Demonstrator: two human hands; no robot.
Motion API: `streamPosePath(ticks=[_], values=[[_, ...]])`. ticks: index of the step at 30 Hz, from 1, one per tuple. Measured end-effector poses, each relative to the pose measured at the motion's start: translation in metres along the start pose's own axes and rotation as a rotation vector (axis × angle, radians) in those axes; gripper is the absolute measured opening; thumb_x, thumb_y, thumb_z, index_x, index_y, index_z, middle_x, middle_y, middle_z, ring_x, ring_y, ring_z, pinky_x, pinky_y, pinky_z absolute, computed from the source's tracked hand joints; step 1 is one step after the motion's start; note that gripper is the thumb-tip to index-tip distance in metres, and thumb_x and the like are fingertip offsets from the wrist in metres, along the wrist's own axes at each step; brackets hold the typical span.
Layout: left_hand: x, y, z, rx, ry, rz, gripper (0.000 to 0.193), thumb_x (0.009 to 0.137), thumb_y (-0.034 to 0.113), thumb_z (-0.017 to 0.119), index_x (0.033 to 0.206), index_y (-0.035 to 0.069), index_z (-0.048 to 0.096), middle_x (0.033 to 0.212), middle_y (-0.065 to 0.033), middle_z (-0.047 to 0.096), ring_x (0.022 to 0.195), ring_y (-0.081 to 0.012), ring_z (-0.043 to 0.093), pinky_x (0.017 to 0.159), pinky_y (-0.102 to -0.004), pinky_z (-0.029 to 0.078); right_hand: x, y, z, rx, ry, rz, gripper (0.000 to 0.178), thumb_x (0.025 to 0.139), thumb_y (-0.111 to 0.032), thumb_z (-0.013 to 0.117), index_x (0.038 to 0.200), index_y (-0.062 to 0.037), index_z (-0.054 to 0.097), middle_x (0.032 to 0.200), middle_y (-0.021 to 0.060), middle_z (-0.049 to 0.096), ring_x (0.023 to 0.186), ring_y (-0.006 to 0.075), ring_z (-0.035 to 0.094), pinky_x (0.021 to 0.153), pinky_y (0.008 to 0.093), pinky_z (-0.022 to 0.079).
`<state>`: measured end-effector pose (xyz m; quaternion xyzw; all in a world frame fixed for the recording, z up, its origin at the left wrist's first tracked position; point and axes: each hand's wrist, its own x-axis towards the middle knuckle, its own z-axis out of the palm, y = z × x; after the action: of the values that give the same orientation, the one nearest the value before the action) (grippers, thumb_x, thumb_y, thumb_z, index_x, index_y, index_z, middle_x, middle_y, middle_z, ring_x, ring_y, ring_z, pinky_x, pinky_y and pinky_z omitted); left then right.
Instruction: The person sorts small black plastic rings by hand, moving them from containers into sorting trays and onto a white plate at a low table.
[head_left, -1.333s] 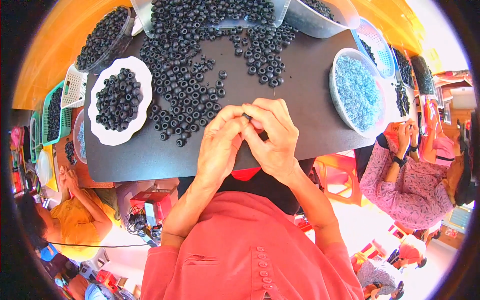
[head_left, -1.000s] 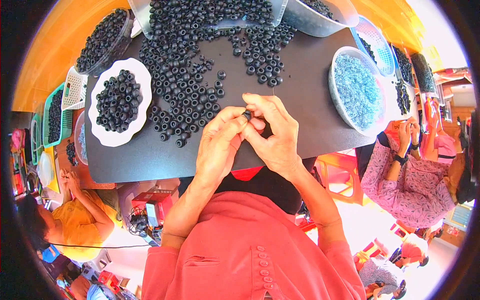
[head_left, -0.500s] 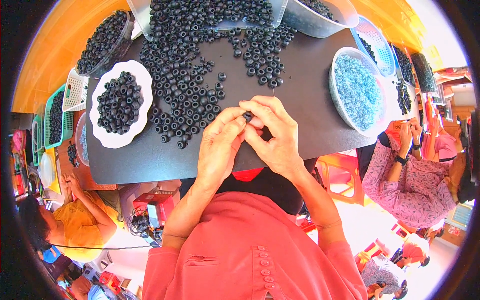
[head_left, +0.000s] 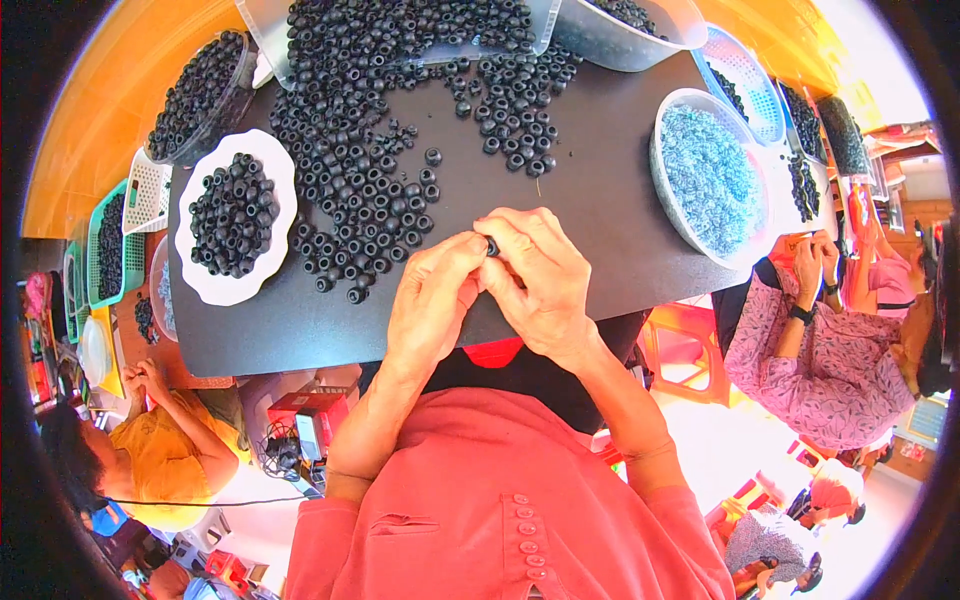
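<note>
A small black round piece with a hole [head_left: 491,246] is pinched between the fingertips of my two hands, above the near part of the dark table. My left hand [head_left: 430,305] holds it with closed thumb and fingers. My right hand [head_left: 540,285] closes on it from the other side. Just beyond my right fingers shows a thin, light sliver [head_left: 539,187]; whether the hand holds it cannot be made out. Many loose black holed pieces [head_left: 365,215] spread over the table left of my hands. More of them fill a white scalloped plate [head_left: 187,250].
A clear tub [head_left: 550,22] of black pieces stands at the far side, with another tub [head_left: 625,45] beside it. On the right is a bowl of small bluish clear rings [head_left: 705,165]. Co-workers sit on the left [head_left: 165,450] and right [head_left: 810,360].
Both hands have shifted slightly down and left in view, as has the table. The black piece has turned a little between the fingertips.
</note>
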<state>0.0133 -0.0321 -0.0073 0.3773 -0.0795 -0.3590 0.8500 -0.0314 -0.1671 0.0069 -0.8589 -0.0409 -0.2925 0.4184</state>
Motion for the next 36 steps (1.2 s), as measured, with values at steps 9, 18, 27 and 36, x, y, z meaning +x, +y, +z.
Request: streamPosePath(ticks=[9,18,27,36], values=[[-0.001,-0.003,0.006,-0.072,0.109,0.013,0.024,0.099,0.018,0.048,0.096,-0.001,0.062,0.091,-0.002,0.059,0.088,-0.0103,0.056,0.081,-0.0278,0.047,-0.001,0.001,0.001,-0.028,0.059,-0.118,0.03,0.07,0.002,0.069,0.1,0.001,0.062,0.093,0.0125,0.063,0.07,0.026,0.055,0.063,0.0342,0.045],[0.0,-0.012,0.005,-0.007,-0.005,0.128,0.036,0.1,0.029,0.04,0.093,0.0,0.06,0.097,-0.0127,0.064,0.094,-0.0245,0.061,0.088,-0.0376,0.046,0.038,0.009,-0.042,-0.085,0.029,0.062,0.018,0.08,-0.005,0.063,0.098,-0.0041,0.062,0.087,0.0125,0.063,0.078,0.0262,0.061,0.072,0.0352,0.049],[-0.002,-0.012,0.011,0.116,-0.023,0.15,0.035,0.101,0.026,0.039,0.097,-0.002,0.059,0.092,-0.013,0.062,0.092,-0.0228,0.06,0.087,-0.0365,0.046,0.165,0.087,-0.101,-0.46,0.346,-0.202,0.019,0.079,-0.011,0.068,0.097,-0.0049,0.067,0.085,0.013,0.066,0.073,0.0257,0.064,0.071,0.0352,0.05],[-0.005,-0.008,0.013,0.213,0.035,0.077,0.036,0.1,0.031,0.042,0.096,-0.002,0.058,0.088,-0.0164,0.063,0.094,-0.0257,0.06,0.092,-0.0392,0.044,0.118,0.085,-0.026,-0.339,-0.291,-0.1,0.017,0.08,-0.006,0.062,0.095,-0.0027,0.067,0.081,0.0155,0.064,0.074,0.0319,0.064,0.07,0.0381,0.051]])
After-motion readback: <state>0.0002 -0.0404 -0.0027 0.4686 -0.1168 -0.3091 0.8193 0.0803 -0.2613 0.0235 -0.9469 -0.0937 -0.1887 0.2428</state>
